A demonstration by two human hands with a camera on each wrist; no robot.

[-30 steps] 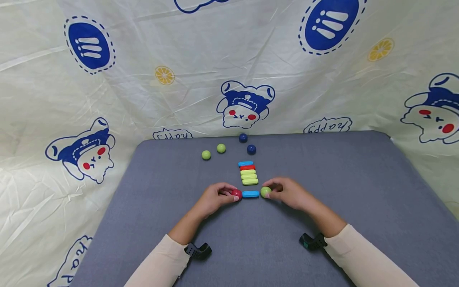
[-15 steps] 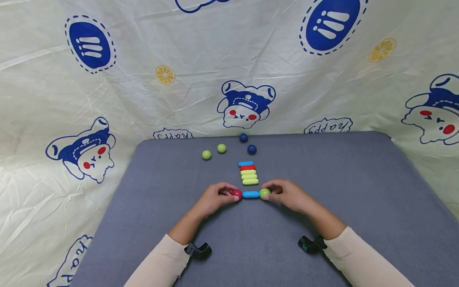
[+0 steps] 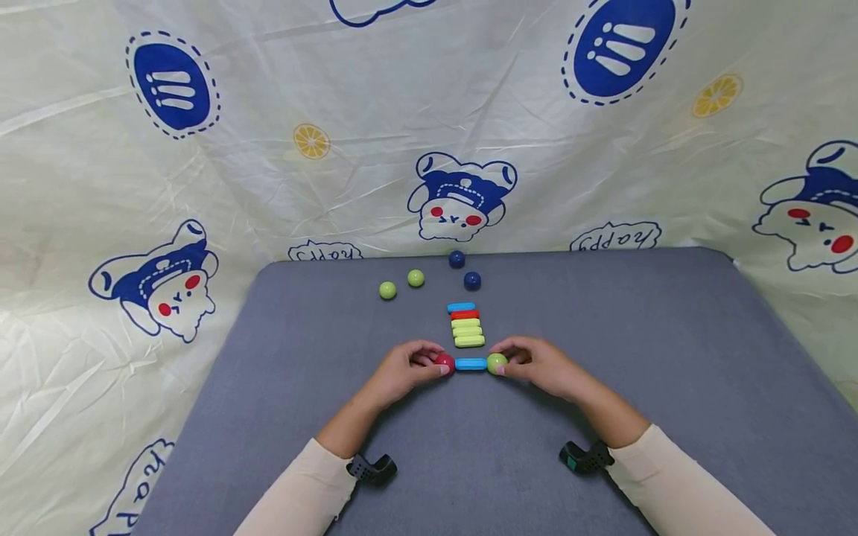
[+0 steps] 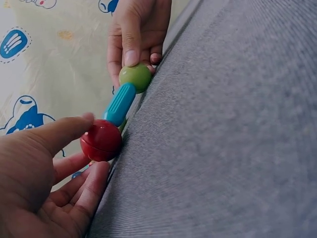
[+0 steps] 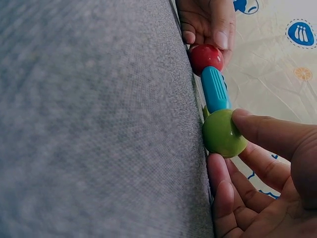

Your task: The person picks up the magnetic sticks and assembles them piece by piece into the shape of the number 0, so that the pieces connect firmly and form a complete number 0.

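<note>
A light-blue ribbed rod lies on the table between a red ball and a green ball, each ball touching one end of it. My left hand pinches the red ball between thumb and fingers. On the other side my right hand holds the green ball the same way, thumb on its near side. Both wrist views show ball, rod and ball in one line. Whether the parts are locked together cannot be told.
Just beyond the rod lies a row of yellow rods, a red rod and a blue rod. Further back sit two green balls and two dark-blue balls. A printed cloth hangs behind the grey table.
My right hand has brought the green ball leftward, closing the small gap to the blue rod's right end. My left hand and the red ball have stayed in place.
</note>
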